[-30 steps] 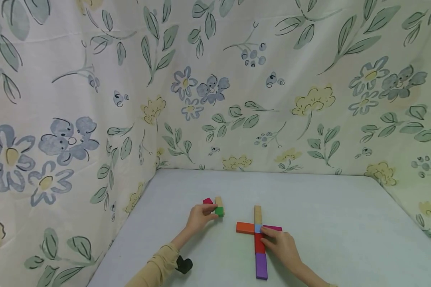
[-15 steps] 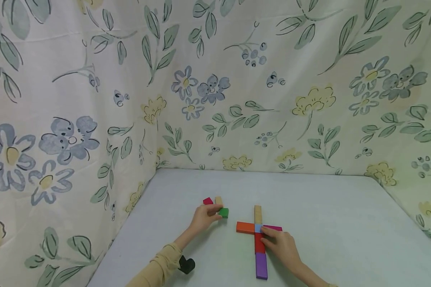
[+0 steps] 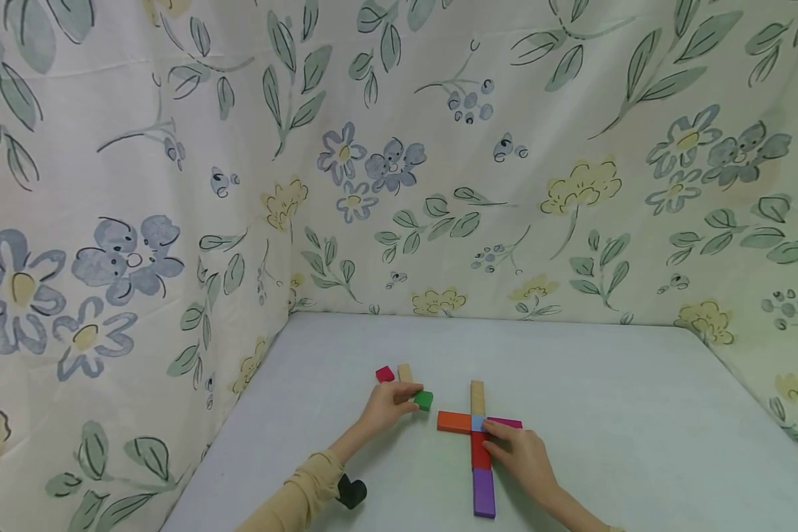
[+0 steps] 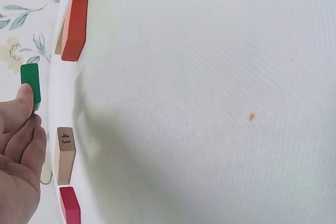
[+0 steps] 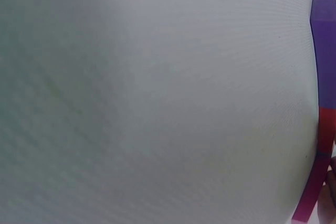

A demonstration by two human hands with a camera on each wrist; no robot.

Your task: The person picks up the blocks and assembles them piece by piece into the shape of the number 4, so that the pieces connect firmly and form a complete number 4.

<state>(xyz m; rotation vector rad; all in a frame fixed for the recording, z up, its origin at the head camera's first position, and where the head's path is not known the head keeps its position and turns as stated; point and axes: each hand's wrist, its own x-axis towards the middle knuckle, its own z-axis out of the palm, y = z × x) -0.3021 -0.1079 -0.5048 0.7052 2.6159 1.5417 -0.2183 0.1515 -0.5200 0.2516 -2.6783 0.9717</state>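
In the head view, my left hand (image 3: 386, 408) pinches a small green block (image 3: 424, 400) between thumb and fingers. The left wrist view shows that green block (image 4: 30, 80) raised off the table. To its right lies a cross of flat blocks. A natural wood block (image 3: 477, 397) forms its top, orange (image 3: 454, 422) and magenta (image 3: 505, 423) blocks its sides. Light blue (image 3: 476, 423) is at the centre, with red (image 3: 480, 452) and purple (image 3: 484, 493) blocks below. My right hand (image 3: 524, 459) rests its fingertips on the light blue and red blocks.
Behind my left hand lie a wood block (image 3: 405, 372), marked 43 in the left wrist view, and a crimson block (image 3: 385, 374). A black piece (image 3: 352, 493) sits against the left sleeve. Floral cloth (image 3: 439, 185) hangs behind and left of the white table (image 3: 605, 414).
My left hand has carried the green block to the right, away from the wood block and nearer the orange one. The black piece shifted along with the sleeve. My right hand stays put.
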